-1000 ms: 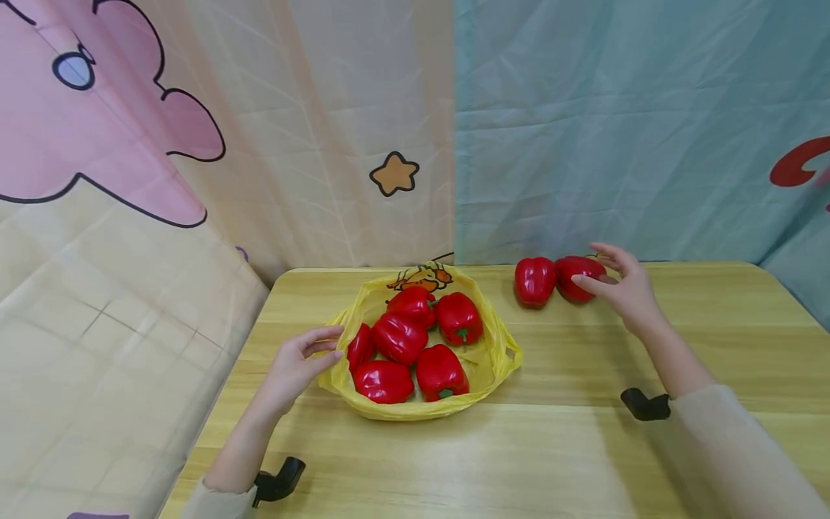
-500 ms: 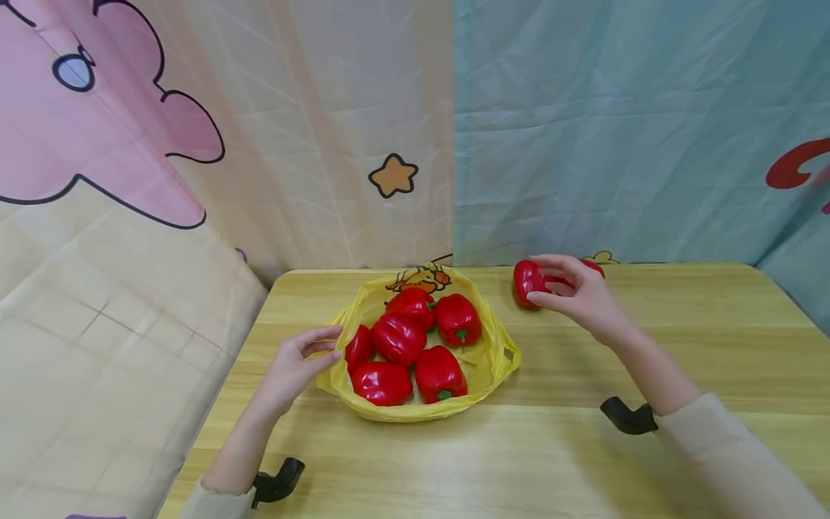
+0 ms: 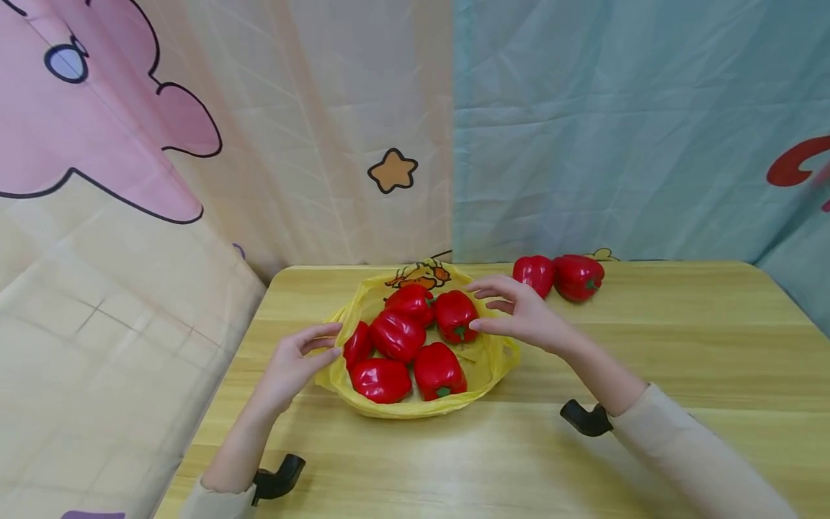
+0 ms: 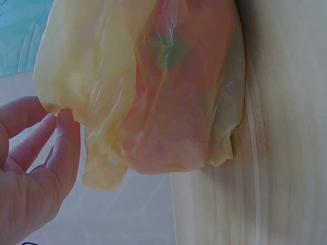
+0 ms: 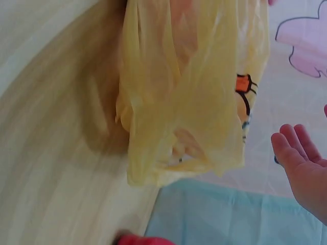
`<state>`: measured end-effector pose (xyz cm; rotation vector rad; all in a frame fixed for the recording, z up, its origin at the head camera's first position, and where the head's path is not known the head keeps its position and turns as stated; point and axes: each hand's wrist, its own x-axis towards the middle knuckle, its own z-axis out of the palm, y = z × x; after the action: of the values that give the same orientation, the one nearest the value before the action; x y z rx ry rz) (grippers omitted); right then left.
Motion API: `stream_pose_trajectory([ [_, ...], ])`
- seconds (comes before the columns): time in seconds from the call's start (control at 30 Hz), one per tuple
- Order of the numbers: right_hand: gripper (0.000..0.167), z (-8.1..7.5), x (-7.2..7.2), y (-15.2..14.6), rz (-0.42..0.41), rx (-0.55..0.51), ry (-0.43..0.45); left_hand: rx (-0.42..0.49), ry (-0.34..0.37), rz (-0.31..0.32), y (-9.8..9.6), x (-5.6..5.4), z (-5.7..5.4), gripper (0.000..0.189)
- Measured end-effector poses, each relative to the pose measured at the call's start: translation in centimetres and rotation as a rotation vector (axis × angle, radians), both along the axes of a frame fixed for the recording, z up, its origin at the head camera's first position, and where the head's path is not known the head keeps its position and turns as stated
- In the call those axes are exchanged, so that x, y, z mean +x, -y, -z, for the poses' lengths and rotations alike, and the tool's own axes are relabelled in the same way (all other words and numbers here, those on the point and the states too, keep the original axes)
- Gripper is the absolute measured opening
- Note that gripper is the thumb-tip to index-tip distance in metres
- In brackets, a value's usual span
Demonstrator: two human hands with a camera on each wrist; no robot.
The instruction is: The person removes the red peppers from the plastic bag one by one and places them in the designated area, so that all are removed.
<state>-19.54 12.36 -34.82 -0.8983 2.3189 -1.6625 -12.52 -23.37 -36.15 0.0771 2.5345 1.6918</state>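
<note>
A yellow plastic bag (image 3: 415,409) stands with its mouth spread wide on the table. Several glossy red bell peppers (image 3: 398,336) lie inside it. My left hand (image 3: 295,367) pinches the bag's left rim between thumb and fingers, as the left wrist view shows at the bag's edge (image 4: 66,76). Over the right rim hovers my right hand (image 3: 519,313), its fingers spread apart and holding nothing. In the right wrist view that hand (image 5: 306,168) is apart from the bag's side (image 5: 184,112). Through the thin plastic, one pepper shows faintly in the left wrist view.
Two more bell peppers, one on the left (image 3: 534,274) and one on the right (image 3: 578,277), lie side by side at the table's back edge, right of the bag. Behind the wooden table (image 3: 648,346) hangs a printed curtain (image 3: 551,144).
My right hand has moved left, from the two peppers at the back to the bag's right rim, carrying nothing. The two peppers stay behind. My left hand keeps its place on the rim.
</note>
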Motion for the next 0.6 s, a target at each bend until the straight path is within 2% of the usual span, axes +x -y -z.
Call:
stream_pose_trajectory([
  [0.3, 0.044, 1.4, 0.7, 2.3, -0.144, 0.008, 0.028, -0.021, -0.008, 0.002, -0.1, 0.0, -0.2, 0.042],
  [0.6, 0.043, 2.7, 1.2, 3.3, -0.227, 0.069, 0.071, -0.018, -0.008, 0.003, -0.1, 0.0, -0.1, 0.042],
])
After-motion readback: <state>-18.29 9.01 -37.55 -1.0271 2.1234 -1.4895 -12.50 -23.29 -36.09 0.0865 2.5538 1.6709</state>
